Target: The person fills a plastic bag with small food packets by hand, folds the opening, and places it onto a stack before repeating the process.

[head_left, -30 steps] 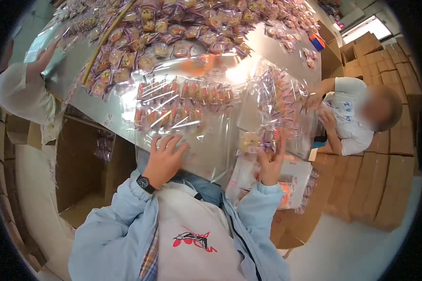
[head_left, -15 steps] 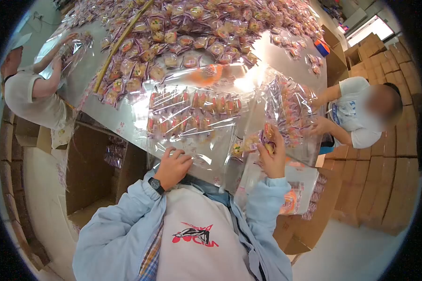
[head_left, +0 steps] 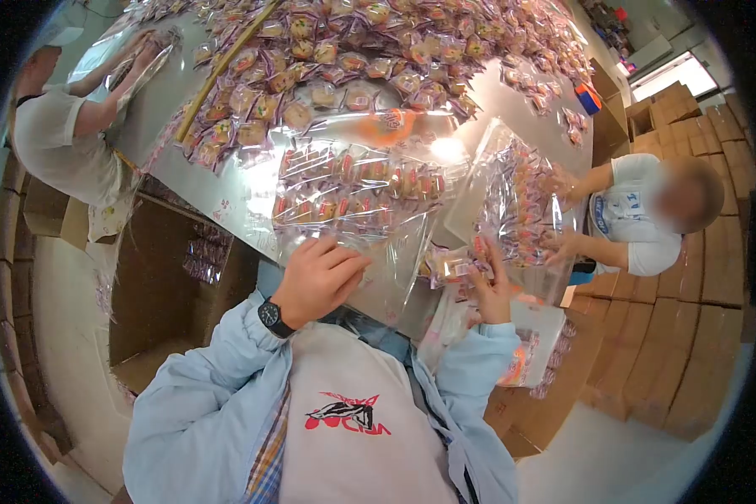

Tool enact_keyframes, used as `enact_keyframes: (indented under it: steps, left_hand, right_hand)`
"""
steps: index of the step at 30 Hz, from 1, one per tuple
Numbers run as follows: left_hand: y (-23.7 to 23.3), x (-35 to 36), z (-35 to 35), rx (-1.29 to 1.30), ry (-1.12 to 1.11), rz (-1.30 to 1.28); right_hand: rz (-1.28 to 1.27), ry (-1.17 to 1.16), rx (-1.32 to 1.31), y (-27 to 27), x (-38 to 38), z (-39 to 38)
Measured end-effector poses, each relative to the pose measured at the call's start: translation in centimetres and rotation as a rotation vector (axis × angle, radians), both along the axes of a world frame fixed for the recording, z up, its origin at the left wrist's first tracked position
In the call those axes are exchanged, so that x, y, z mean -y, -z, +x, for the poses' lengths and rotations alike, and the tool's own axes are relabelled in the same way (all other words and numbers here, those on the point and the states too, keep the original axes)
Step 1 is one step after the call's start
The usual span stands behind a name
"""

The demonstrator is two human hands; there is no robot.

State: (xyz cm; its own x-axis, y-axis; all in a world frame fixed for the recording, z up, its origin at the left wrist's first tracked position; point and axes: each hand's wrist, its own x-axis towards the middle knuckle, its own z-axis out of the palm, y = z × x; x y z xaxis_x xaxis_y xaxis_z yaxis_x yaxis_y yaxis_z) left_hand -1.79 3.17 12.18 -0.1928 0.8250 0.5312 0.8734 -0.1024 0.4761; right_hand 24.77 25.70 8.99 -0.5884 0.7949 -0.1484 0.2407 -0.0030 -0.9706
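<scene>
A large clear plastic bag [head_left: 399,290] lies before me, with two rows of individually wrapped cakes [head_left: 344,189] in it. At its near edge, my left hand [head_left: 323,277] has its fingers bent and pressed together on the film; the fingertips are partly hidden. My right hand [head_left: 491,290] grips small wrapped cakes [head_left: 454,267] between thumb and fingers, just right of the bag's near end. Next to that hand lies a second filled clear bag [head_left: 521,202], touched by the hands [head_left: 567,245] of a person on the right.
A heap of wrapped cakes [head_left: 344,50] covers the table's far part, beside a yellow strip [head_left: 223,71]. Open cardboard boxes [head_left: 164,286] stand below the table edge. Another person [head_left: 67,139] works at the left. Stacked cartons [head_left: 647,336] line the right.
My left hand has moved right and its fingers have drawn together at the bag edge. The cakes in my right hand have turned and shifted slightly lower. The view has shifted slightly.
</scene>
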Motion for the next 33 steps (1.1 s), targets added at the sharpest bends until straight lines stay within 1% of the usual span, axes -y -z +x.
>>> enact_keyframes:
  steps: [2, 4, 7, 9, 14, 16, 18, 20, 21, 22, 23, 25, 28, 31, 33]
  left_hand:
    - [0.1, 0.4, 0.2, 0.011, 0.000, -0.002]
    - [0.4, 0.7, 0.4, 0.030, 0.004, 0.003]
    - [0.6, 1.0, 0.3, 0.062, 0.011, 0.015]
    - [0.4, 1.0, 0.1, 0.079, -0.002, 0.012]
    - [0.0, 0.6, -0.3, 0.102, -0.026, 0.024]
    - [0.3, 0.7, -0.2, 0.129, -0.037, 0.000]
    - [0.6, 0.7, -0.1, 0.142, -0.035, -0.015]
    - [0.6, 0.8, -0.1, 0.153, -0.035, -0.021]
    - [0.5, 1.0, -0.1, 0.159, -0.035, -0.022]
    - [0.4, 1.0, -0.1, 0.165, -0.036, -0.023]
    - [0.4, 1.0, -0.2, 0.166, -0.041, -0.025]
    - [0.4, 1.1, 0.0, 0.181, -0.036, -0.040]
    - [0.2, 0.9, -0.1, 0.180, -0.035, -0.032]
    - [0.0, 0.8, -0.5, 0.180, -0.046, -0.099]
    - [-0.1, 0.7, -0.6, 0.184, -0.056, -0.082]
  right_hand:
    - [0.140, -0.050, 0.127, -0.6, 0.4, -0.7]
    - [0.413, -0.147, 0.223, 0.2, -0.3, -0.5]
    - [0.516, -0.164, 0.206, -0.3, -1.2, -1.2]
    - [0.293, -0.084, 0.090, -0.3, -1.5, -1.3]
    - [-0.035, -0.010, -0.093, -2.8, -1.2, -2.2]
    - [-0.267, 0.053, -0.168, -3.7, -0.7, -2.6]
    - [-0.303, 0.062, -0.104, -2.1, -1.6, -1.9]
    - [-0.199, 0.062, -0.094, 1.6, -3.2, -0.9]
    - [-0.078, 0.058, -0.113, 4.4, -4.2, -0.4]
    - [0.042, 0.053, -0.133, 5.9, -4.8, -0.3]
    - [0.194, 0.023, -0.021, 5.2, -4.7, -0.6]
    - [0.488, -0.027, 0.217, 1.6, -3.6, -1.2]
    - [0.455, 0.027, 0.326, -0.5, -3.3, -2.5]
    - [0.427, 0.173, 0.081, 0.3, -5.4, -3.2]
    - [0.381, 0.267, -0.067, 1.4, -5.6, -2.8]
